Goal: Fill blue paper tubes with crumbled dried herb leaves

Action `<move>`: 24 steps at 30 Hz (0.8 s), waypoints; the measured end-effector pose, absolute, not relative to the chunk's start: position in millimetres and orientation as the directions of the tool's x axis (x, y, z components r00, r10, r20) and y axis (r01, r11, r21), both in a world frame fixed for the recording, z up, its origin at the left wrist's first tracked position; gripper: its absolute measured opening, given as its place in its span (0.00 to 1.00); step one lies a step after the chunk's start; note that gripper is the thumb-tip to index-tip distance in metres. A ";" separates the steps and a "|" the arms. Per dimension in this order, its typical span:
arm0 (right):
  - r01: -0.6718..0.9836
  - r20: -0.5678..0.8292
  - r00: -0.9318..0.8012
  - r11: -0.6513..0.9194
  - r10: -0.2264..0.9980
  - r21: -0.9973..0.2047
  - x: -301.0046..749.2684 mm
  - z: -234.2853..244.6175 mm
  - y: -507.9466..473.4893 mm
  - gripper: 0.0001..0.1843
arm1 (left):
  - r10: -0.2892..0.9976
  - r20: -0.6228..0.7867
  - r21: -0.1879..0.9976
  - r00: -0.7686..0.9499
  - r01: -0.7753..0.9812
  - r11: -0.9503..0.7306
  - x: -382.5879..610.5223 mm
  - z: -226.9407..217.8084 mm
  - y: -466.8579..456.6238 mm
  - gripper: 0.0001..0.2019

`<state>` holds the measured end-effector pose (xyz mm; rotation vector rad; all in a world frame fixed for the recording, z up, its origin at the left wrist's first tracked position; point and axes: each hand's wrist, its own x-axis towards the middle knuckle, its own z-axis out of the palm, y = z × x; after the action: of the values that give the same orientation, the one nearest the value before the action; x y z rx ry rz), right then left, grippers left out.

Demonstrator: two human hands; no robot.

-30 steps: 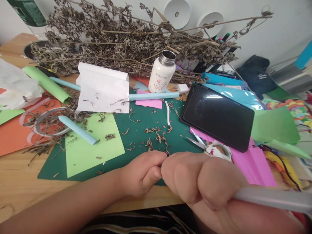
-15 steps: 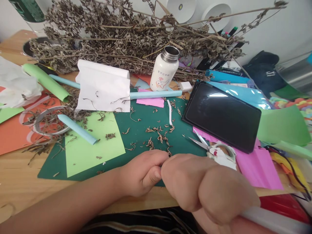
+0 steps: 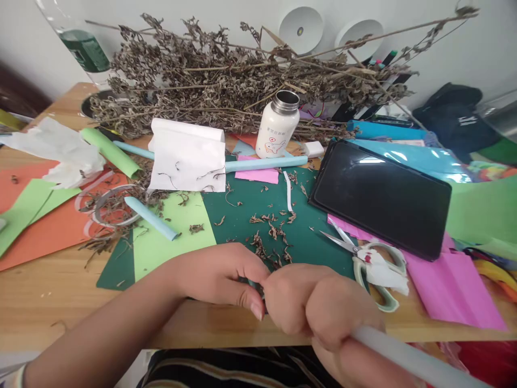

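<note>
My right hand [image 3: 319, 302] is closed around a pale, whitish rod [image 3: 407, 350], which sticks out toward the lower right. Close against its front is my left hand [image 3: 224, 275], thumb spread away from the fingers. A small dark bit shows in the gap between both hands; what it is I cannot make out. Below and beyond them lies a green cutting mat [image 3: 242, 226] strewn with crumbled dried leaves [image 3: 272, 231]. Scissors [image 3: 355, 248] with pale green handles rest right of my right hand, partly open, with white wrapping on the handles.
Dried branches [image 3: 210, 81] stretch across the back. A white bottle [image 3: 278, 126] stands uncapped before them. At right lies a black tablet [image 3: 383, 196] over pink paper [image 3: 456, 285]. Blue paper rolls [image 3: 149, 218], a white sheet [image 3: 189, 161] and a tape ring [image 3: 99, 207] lie left.
My left thumb has moved away from the fingers, opening a gap. The view has shifted, so table items appear farther right. More leaf crumbs show on the mat just beyond my hands.
</note>
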<state>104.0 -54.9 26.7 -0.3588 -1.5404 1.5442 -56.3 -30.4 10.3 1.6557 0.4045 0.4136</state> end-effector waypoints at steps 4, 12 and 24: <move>-0.525 0.425 -0.535 0.107 0.731 -0.844 107.7 29.2 -48.4 0.20 | 0.541 0.074 0.991 0.838 -0.001 -0.135 -54.2 8.3 -32.0 0.06; -0.628 0.370 -0.278 0.124 0.886 -0.768 126.7 67.1 -29.5 0.20 | 0.807 0.216 0.976 0.549 -0.134 -0.170 -41.3 -12.7 -46.8 0.16; -0.646 0.270 -0.311 0.005 0.911 -0.764 97.8 59.0 -36.7 0.24 | 0.878 0.213 0.939 0.429 0.158 -0.306 -24.9 -13.8 -57.5 0.02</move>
<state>97.8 -36.7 59.0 -0.3653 -1.0044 1.6176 -24.9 -57.5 -13.8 1.7412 0.9000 0.9575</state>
